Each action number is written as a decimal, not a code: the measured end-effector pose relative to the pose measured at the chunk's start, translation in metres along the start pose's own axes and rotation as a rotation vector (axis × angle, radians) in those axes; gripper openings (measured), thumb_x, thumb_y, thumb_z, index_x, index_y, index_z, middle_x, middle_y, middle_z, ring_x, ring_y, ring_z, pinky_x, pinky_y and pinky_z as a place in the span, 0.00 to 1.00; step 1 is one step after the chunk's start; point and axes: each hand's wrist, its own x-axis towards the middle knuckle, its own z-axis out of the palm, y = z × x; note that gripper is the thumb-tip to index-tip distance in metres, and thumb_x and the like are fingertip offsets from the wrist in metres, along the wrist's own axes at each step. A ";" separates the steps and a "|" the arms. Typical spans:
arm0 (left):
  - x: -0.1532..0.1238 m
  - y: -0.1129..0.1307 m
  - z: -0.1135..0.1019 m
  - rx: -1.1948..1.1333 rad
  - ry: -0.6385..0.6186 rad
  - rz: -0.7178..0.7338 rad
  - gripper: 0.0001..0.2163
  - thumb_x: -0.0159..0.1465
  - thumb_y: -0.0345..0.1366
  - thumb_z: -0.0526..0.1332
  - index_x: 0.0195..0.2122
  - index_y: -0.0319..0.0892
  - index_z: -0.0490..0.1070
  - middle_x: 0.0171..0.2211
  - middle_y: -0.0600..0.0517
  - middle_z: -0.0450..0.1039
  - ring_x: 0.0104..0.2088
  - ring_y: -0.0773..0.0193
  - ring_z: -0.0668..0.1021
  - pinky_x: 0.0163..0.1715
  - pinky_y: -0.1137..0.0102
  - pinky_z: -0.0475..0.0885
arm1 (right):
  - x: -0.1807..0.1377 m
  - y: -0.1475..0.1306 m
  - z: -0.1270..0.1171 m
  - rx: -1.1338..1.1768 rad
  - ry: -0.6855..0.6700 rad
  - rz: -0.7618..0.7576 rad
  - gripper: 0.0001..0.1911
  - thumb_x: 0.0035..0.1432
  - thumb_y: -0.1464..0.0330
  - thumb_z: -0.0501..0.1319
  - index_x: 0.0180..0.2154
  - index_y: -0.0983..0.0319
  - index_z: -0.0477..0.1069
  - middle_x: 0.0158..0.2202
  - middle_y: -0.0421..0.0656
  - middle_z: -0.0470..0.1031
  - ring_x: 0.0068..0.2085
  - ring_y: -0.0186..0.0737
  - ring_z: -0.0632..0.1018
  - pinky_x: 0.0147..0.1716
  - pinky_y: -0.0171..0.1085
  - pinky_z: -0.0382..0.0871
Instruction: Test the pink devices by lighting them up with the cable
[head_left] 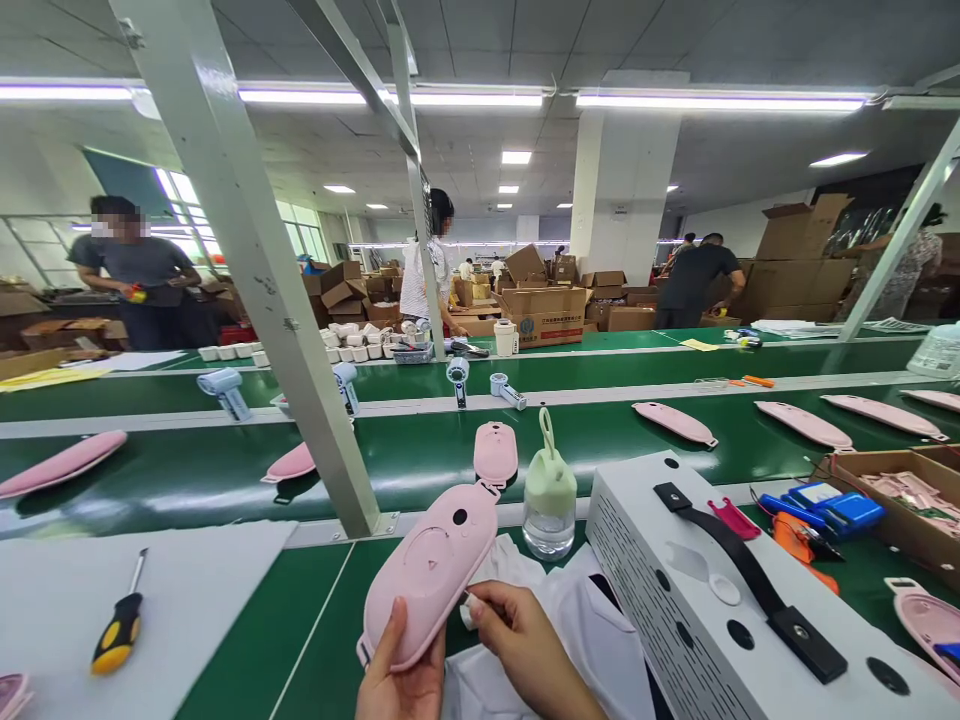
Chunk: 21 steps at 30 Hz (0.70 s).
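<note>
My left hand (405, 665) grips a long pink plastic casing (431, 575), thumb on its face and fingers beneath. The casing is tilted, with a round dark hole near its upper end and a small loop at each end. My right hand (517, 630) is closed in a pinch close against the casing's right edge. A small white bit shows at its fingertips; what it is I cannot make out. Under and behind my hands lies crumpled white cloth (585, 610). Just beyond stands a clear bottle (550, 520) with a pale green top.
Several pink casings lie along the green belt (420, 450). A metal post (300, 330) rises left of centre. Rightward are a white box (637, 560) with a black strap, blue battery packs (832, 505) and a carton (892, 490). A screwdriver (120, 620) lies left. Other people stand beyond.
</note>
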 end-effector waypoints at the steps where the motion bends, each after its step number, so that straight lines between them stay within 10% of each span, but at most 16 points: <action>1: 0.000 -0.001 0.001 -0.005 0.004 0.003 0.16 0.63 0.22 0.52 0.53 0.31 0.63 0.28 0.46 0.79 0.31 0.59 0.82 0.27 0.73 0.80 | 0.000 0.000 0.000 0.003 -0.001 0.003 0.20 0.54 0.54 0.58 0.30 0.66 0.75 0.22 0.38 0.59 0.25 0.33 0.57 0.25 0.34 0.53; 21: -0.007 0.000 0.001 0.217 -0.174 0.177 0.24 0.59 0.22 0.56 0.56 0.47 0.64 0.47 0.47 0.75 0.40 0.62 0.79 0.37 0.74 0.77 | -0.003 -0.005 -0.003 0.059 0.010 -0.051 0.22 0.57 0.50 0.55 0.26 0.63 0.63 0.17 0.34 0.59 0.21 0.31 0.61 0.25 0.33 0.55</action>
